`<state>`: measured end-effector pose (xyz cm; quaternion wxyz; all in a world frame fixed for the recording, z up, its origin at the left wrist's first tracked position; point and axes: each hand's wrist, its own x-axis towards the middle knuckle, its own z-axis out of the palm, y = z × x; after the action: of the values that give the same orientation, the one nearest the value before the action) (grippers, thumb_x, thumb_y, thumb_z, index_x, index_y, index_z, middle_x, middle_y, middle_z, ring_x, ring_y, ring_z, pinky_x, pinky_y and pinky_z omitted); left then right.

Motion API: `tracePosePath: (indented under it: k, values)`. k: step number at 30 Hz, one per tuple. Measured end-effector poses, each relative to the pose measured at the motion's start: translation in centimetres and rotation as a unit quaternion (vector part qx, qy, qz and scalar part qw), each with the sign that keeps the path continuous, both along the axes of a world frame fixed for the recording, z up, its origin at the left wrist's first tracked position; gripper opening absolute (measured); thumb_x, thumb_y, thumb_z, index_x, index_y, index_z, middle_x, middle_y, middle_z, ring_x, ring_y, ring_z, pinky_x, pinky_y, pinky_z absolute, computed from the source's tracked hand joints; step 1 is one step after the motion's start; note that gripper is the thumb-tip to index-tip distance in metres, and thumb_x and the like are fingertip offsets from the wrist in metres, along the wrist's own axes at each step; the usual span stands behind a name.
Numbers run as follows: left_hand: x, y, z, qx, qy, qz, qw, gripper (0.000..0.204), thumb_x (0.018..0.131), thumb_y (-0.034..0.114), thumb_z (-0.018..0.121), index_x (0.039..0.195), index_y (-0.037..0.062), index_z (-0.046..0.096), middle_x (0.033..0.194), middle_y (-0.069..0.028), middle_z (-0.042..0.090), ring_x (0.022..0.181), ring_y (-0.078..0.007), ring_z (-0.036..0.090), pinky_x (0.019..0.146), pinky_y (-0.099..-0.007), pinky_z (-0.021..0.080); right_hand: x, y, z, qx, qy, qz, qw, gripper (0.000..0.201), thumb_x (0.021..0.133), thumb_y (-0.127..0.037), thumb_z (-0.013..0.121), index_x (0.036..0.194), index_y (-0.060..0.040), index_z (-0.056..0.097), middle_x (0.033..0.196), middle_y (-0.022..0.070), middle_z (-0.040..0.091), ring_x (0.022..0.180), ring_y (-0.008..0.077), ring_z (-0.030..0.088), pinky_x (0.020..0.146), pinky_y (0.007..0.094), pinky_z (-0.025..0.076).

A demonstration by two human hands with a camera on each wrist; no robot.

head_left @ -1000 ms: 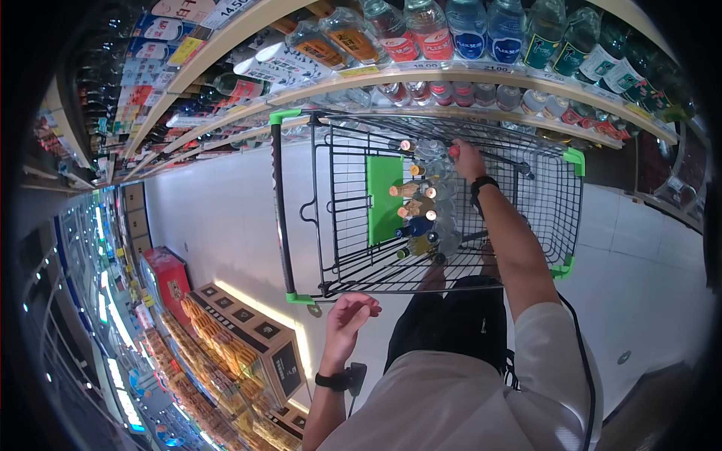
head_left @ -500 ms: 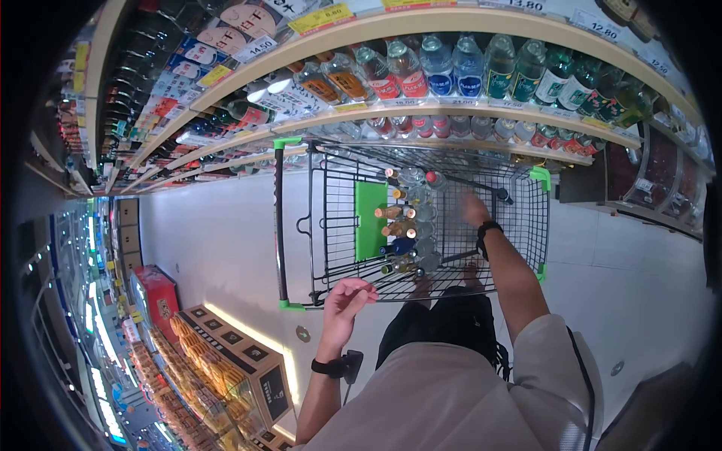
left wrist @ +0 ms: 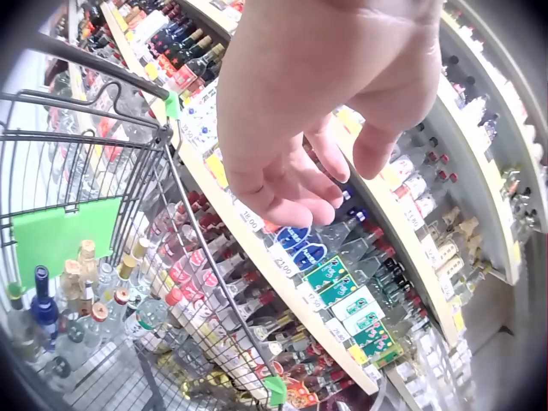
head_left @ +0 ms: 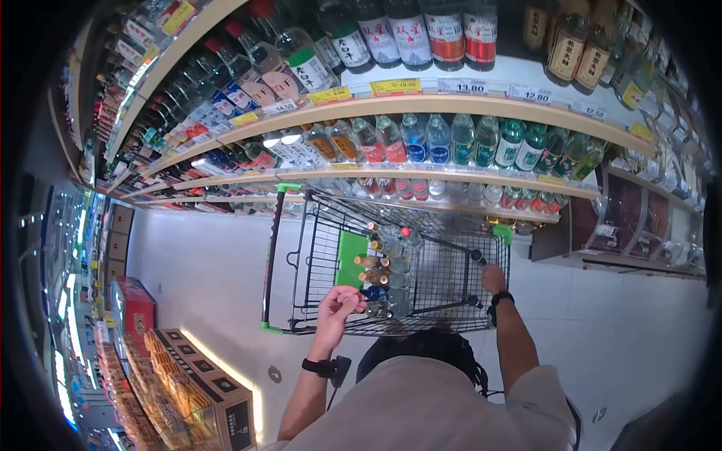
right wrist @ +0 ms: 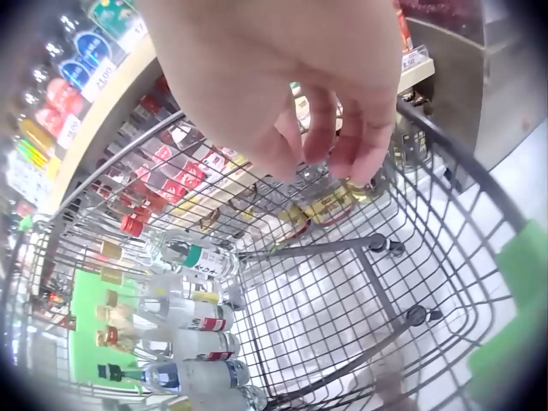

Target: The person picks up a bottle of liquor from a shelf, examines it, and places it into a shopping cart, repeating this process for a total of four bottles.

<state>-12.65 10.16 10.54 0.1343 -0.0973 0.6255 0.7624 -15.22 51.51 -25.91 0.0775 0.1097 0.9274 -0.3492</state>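
A wire shopping cart (head_left: 444,259) with green corners holds several glass bottles (head_left: 400,284), grouped beside its green panel (head_left: 350,252). One clear bottle (right wrist: 201,257) with a red cap and green-and-white label stands at the shelf-side end of that group. My right hand (head_left: 493,279) is over the end of the basket away from the handle, fingers loosely bent around nothing. My left hand (head_left: 338,307) overlaps the cart's near side by the bottles in the head view. In the left wrist view its fingers (left wrist: 300,193) hang loosely curled and hold nothing.
Curved shelves (head_left: 421,103) full of bottles and price tags run along the cart's far side. Bulk bins (head_left: 628,214) stand at the right. A snack display (head_left: 192,376) and a red cabinet (head_left: 135,308) are at the lower left, across the pale floor.
My right hand has let go of the red-capped bottle, which stays in the cart, and has moved toward the cart's far end. The head view has tilted up, showing more shelves.
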Motion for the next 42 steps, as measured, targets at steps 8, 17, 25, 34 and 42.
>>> tracePosePath:
  k: [8, 17, 25, 34, 42]
  values:
    - [1.3, -8.8, -6.5, -0.264, -0.002, 0.197, 0.944, 0.022, 0.088, 0.003, 0.065, 0.11, 0.0032, 0.061, 0.099, -0.0052, 0.063, 0.089, -0.0135, 0.061, 0.08, -0.0274, 0.05, 6.8, 2.6, 5.1, 0.048, -0.093, -0.13, 0.986, 0.042, 0.079, 0.004, 0.055, 0.119, -0.0054, 0.054, 0.117, 0.0248, 0.05, 0.105, 0.0499, 0.056, 0.09, 0.0545, 0.049]
    - [3.5, -21.8, -9.2, -0.677, -0.004, 0.137, 0.723, 0.047, 0.077, 0.011, 0.068, 0.124, 0.0139, 0.063, 0.141, -0.0299, 0.042, 0.133, -0.045, 0.038, 0.111, -0.0498, 0.034, 11.2, 0.5, 5.0, -0.016, -0.039, -0.169, 0.985, 0.046, 0.072, 0.005, 0.06, 0.117, -0.0009, 0.053, 0.117, 0.0227, 0.054, 0.104, 0.0436, 0.059, 0.09, 0.051, 0.05]
    - [4.0, -30.2, -12.8, -0.713, -0.019, -0.008, 0.701, 0.056, 0.075, 0.006, 0.065, 0.131, 0.0118, 0.061, 0.147, -0.0274, 0.041, 0.128, -0.0411, 0.048, 0.106, -0.045, 0.043, 14.5, -5.0, 6.7, 0.096, -0.118, -0.227, 0.962, 0.041, 0.075, -0.005, 0.06, 0.116, 0.0004, 0.062, 0.133, 0.0232, 0.053, 0.124, 0.0468, 0.048, 0.103, 0.0506, 0.043]
    - [4.8, -33.7, -10.6, -0.735, 0.092, -0.07, 0.669, 0.051, 0.071, -0.008, 0.062, 0.117, 0.0136, 0.07, 0.139, -0.0144, 0.056, 0.1, -0.0343, 0.062, 0.087, -0.0404, 0.053, 14.2, -5.2, 2.5, 0.022, -0.13, -0.297, 0.946, 0.037, 0.069, -0.017, 0.068, 0.104, -0.0073, 0.076, 0.12, 0.0234, 0.064, 0.14, 0.0387, 0.037, 0.118, 0.0398, 0.03]
    - [3.9, -37.7, -9.4, -0.704, 0.097, -0.106, 0.696, 0.049, 0.072, -0.006, 0.064, 0.116, 0.014, 0.07, 0.137, -0.0142, 0.058, 0.095, -0.0356, 0.064, 0.084, -0.0425, 0.055, 14.1, -8.3, 4.2, -0.046, -0.088, -0.338, 0.936, 0.079, 0.065, -0.012, 0.073, 0.139, 0.0008, 0.048, 0.125, 0.0232, 0.064, 0.121, 0.0356, 0.058, 0.104, 0.0358, 0.045]
